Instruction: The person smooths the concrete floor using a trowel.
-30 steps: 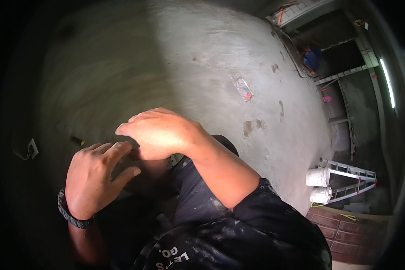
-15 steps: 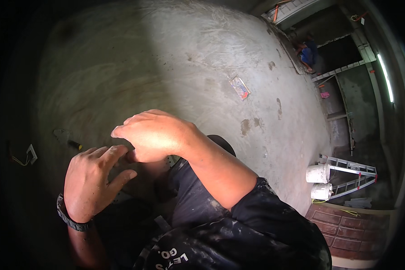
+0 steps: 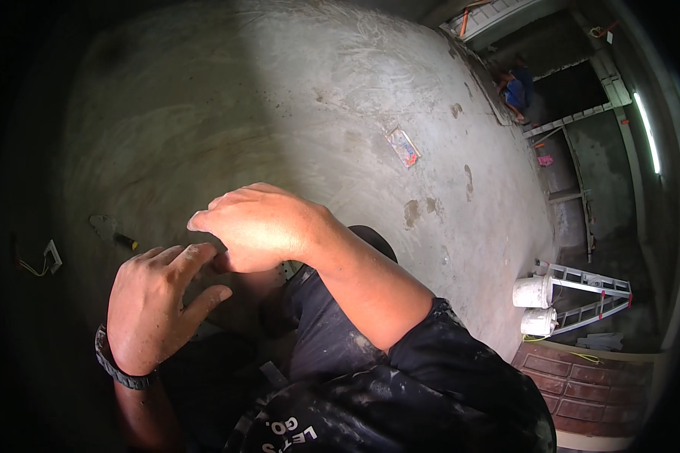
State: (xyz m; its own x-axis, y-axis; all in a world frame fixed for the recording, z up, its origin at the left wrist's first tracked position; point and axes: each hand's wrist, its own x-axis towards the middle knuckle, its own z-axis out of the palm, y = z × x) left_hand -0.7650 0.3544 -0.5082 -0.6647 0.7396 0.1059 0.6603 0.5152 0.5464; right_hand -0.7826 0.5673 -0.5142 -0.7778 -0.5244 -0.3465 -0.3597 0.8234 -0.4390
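My left hand (image 3: 147,309), with a dark band round its wrist, is held in front of me at the left. Its fingers are gently bent, the thumb stands apart, and nothing shows between them. My right hand (image 3: 257,229) reaches across from the right, back up, its fingertips close to those of the left. Finger and thumb there are apart with no object visible, though the palm and other fingers are hidden. Beyond the left hand, a trowel-like tool with a dark and yellow handle (image 3: 126,241) lies against the grey cement surface (image 3: 340,113), its blade hard to make out.
A printed packet (image 3: 403,147) lies on the grey surface. At right are two white buckets (image 3: 533,291), a stepladder (image 3: 593,281) and a brown panelled door (image 3: 582,385). Far off, a person in blue (image 3: 516,89) crouches. Wires hang from a wall box (image 3: 52,257) at left.
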